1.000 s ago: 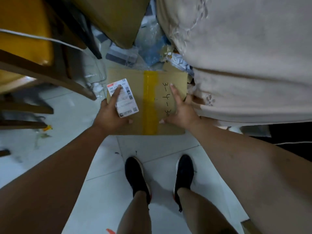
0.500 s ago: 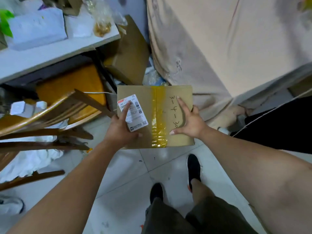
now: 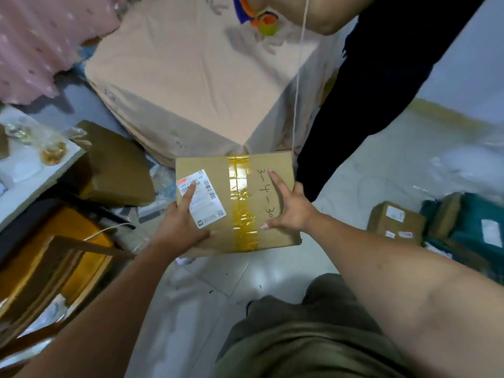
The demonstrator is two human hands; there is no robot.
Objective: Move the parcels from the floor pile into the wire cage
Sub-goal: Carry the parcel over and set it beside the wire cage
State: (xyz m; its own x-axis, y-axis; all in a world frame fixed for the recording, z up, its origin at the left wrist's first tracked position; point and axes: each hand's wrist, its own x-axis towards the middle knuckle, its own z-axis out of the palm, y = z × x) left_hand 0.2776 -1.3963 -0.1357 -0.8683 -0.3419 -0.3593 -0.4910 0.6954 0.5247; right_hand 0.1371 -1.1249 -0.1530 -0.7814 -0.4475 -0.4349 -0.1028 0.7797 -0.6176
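Note:
A brown cardboard parcel [image 3: 240, 186] with yellow tape down its middle, a white shipping label and handwritten numbers is held in the air in front of me. My left hand [image 3: 180, 225] grips its near left corner, forefinger stretched across the label. My right hand [image 3: 291, 208] holds the right side, thumb and forefinger spread on the top face. No wire cage is in view.
A large fabric-covered block [image 3: 196, 77] stands just beyond the parcel. Another person's dark-clothed leg [image 3: 362, 105] is at the right. More parcels [image 3: 395, 222] lie on the floor at right, a brown box [image 3: 114, 165] and a wooden chair [image 3: 54, 263] at left.
I have straightened up with the parcel lifted off the floor; the view has swung to the right, bringing the floor parcels at right into sight. Both hands keep the same hold.

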